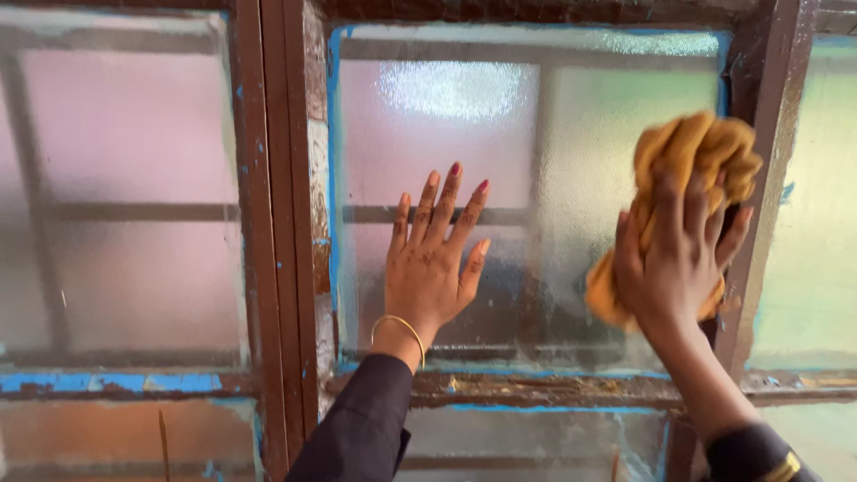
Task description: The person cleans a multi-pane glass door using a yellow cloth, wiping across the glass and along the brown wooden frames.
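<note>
— Two hands on one pane. State the position of each.

— My left hand (433,259) lies flat on the frosted glass pane (544,134), palm to the glass, fingers spread and pointing toward 12 o'clock. It holds nothing. My judgement: it rests there as a brace, so the pane and my body stay steady while the other hand presses. A thin gold bangle (399,327) sits on that wrist, above the dark sleeve (361,428).

— And the right hand?

— My right hand (678,259) is closed around a bunched mustard-yellow cloth (696,147). The fingers grip the wad from behind and press it against the glass at the pane's 3 o'clock edge, touching the brown wooden frame (759,232) on that side. Cloth sticks out past the fingertips toward 12 o'clock and below the palm toward 7 o'clock.

— Why bunched rather than flat?

— A wad gives the fingers something to hold, and it likely puts a thick pad between hand and glass.

— Condition of the surroundings?

— Worn brown paint on the frame, with blue paint streaks (333,161) along the pane's 9 o'clock edge and along the lower rail (553,388) at 6 o'clock. A second frosted pane (125,178) lies beyond the central post, at 9 o'clock from my left hand. Whether the glass is wet, I cannot tell.
</note>
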